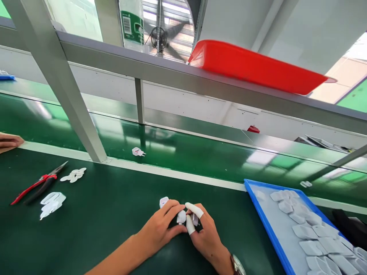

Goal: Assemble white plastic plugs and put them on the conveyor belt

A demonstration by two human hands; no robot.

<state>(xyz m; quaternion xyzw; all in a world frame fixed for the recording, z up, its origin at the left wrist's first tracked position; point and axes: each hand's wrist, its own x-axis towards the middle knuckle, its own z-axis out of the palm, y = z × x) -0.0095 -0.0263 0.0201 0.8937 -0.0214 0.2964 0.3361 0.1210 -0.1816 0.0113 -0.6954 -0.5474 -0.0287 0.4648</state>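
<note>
Head cam: white plug part pinched btwn left hand & right hand.

Bright daylight, glare on the green belt, wide-angle edge distortion.

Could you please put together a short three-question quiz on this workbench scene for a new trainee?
1. True or false: both the left hand and the right hand are on the same small white part.
2. What colour is the tray to the right of the hands? A) red B) blue C) yellow
3. Which tool with red handles lies on the mat at the far left?

Key
1. True; the two hands meet around it, and two right fingertips wear white covers.
2. B, blue; it holds many white parts. A red tray sits up on the overhead rail.
3. The pliers, beside some loose white pieces.
</note>
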